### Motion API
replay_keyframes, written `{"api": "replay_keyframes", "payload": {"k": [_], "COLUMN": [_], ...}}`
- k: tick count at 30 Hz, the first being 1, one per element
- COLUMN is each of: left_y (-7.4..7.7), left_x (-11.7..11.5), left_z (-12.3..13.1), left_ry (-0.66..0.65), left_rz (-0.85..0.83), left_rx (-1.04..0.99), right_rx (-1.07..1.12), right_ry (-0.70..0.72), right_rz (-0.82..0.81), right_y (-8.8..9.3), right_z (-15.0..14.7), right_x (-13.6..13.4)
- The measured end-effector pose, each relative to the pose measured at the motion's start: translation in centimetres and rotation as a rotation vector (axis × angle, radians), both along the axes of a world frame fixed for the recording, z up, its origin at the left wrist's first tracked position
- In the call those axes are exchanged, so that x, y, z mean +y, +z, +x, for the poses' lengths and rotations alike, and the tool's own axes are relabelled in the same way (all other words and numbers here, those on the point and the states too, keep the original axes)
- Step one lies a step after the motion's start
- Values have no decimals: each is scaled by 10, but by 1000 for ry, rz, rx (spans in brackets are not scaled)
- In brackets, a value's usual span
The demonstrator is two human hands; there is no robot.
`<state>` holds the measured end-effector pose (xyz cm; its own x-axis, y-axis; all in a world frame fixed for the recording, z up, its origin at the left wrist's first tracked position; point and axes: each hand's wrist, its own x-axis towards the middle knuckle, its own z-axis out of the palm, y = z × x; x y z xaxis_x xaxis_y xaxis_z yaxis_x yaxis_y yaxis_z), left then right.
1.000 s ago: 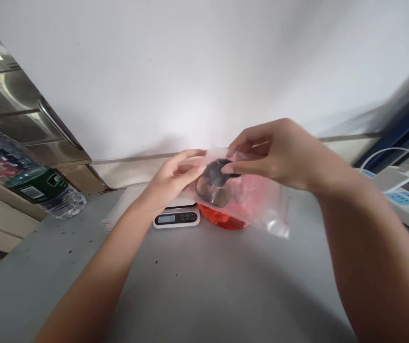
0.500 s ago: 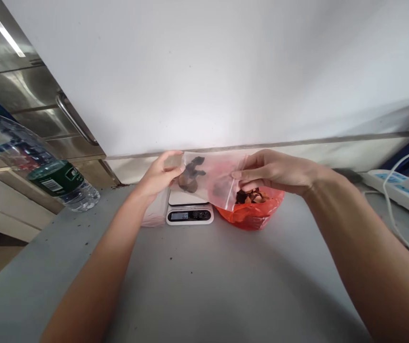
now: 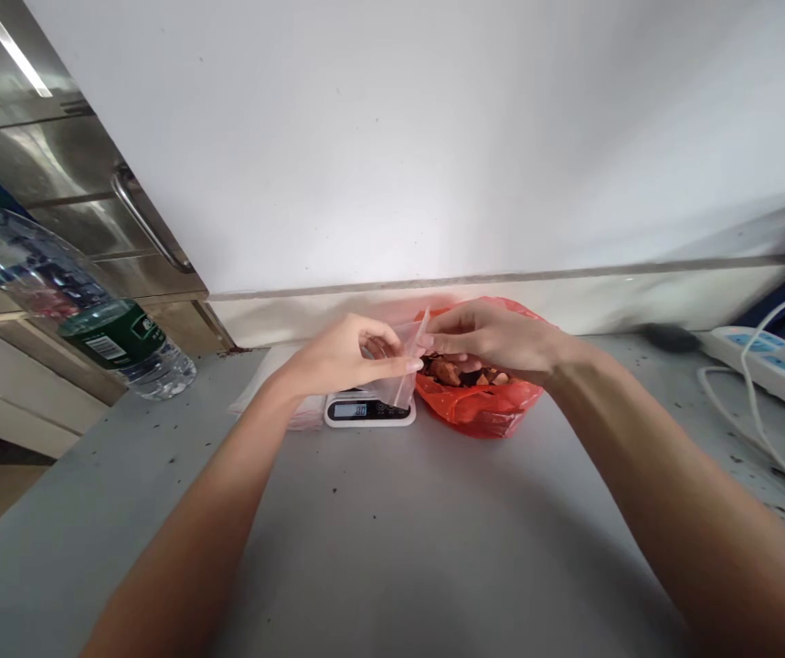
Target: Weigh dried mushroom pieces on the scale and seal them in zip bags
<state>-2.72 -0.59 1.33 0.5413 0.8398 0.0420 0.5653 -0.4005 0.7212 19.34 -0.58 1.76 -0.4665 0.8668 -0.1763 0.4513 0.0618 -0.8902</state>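
Note:
A clear zip bag (image 3: 400, 388) hangs between my two hands, over the front of a white digital kitchen scale (image 3: 402, 420). My left hand (image 3: 357, 355) pinches the bag near its mouth with thumb and fingers. Opposite it, my right hand (image 3: 478, 338) grips the edge by the zip strip. The dark pieces inside the bag are hidden behind my left hand. Just right of the scale, under my right hand, sits a red plastic bag (image 3: 478, 416) of brown and dark dried pieces (image 3: 447, 371).
A stack of clear bags (image 3: 265, 375) lies left of the scale. Farther left stands a large water bottle (image 3: 114, 338). At the right are a white power strip (image 3: 776, 366), its cable (image 3: 752, 411) and a dark rounded object (image 3: 670, 337). A white wall (image 3: 398, 164) rises behind.
My left hand has moved right along the zip bag to its mouth, close to my right hand. The right hand has shifted slightly left. The bag now hangs lower, no longer stretched flat.

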Motion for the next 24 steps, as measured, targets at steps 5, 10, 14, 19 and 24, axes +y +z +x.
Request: {"api": "replay_keyframes", "payload": {"k": [5,10,14,19,24], "left_y": [1,7,6,3,2], "left_x": [0,-6,-5,-2,-2], "left_z": [-1,-1,-3,-5,-5], "left_ry": [-1,6,-25,22,47], "left_rz": [-39,-92,-98,-56,-41], "left_rx": [10,56,76,92,34], "right_rx": [-19,15,24,-2,-17], "right_ry": [20,48,53,22,-28], "right_rz": [-8,64,55,56,36], "right_y": [-2,-12,-12,-6,-4], "right_z": [-1,-7,-11,-15,-18], "right_x": [0,7,6,-2,-4]}}
